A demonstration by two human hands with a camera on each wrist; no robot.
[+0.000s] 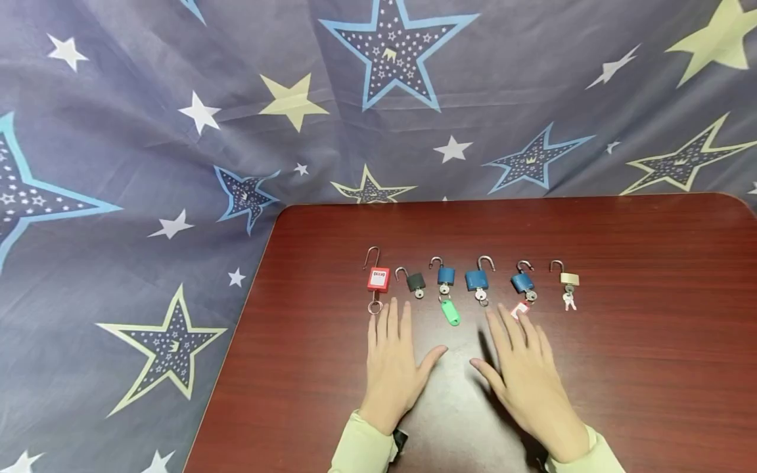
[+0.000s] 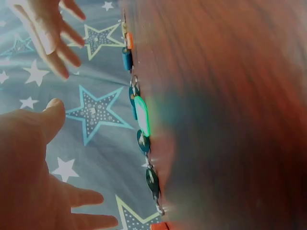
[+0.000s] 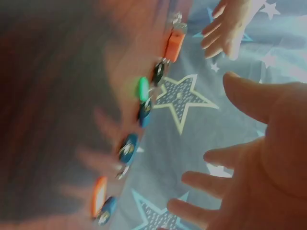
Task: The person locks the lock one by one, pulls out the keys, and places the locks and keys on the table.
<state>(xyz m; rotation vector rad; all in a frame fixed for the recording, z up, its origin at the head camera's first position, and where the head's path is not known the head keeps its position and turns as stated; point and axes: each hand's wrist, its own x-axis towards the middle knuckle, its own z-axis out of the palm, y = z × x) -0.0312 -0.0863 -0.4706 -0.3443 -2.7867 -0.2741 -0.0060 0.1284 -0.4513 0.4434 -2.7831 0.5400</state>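
Note:
Both my hands hang spread with straight fingers and hold nothing. In the head view the left hand (image 1: pixel 393 368) reaches below a red padlock (image 1: pixel 378 279) with a key ring, nearest its fingertips, and a small black padlock (image 1: pixel 416 281). The right hand (image 1: pixel 527 384) overlaps the red-and-white tag (image 1: pixel 520 309) of a blue padlock (image 1: pixel 522 283). Between them lie another blue padlock (image 1: pixel 446 275) with a green tag (image 1: pixel 451 313) and a plain blue padlock (image 1: pixel 476 280). A brass padlock (image 1: pixel 570 279) with keys ends the row. Every shackle stands unlatched, swung aside.
The padlocks lie in a row on a reddish-brown wooden table (image 1: pixel 284 368). A grey star-patterned cloth (image 1: pixel 236 79) hangs behind the table and along its left side. The right hand casts a shadow on the tabletop.

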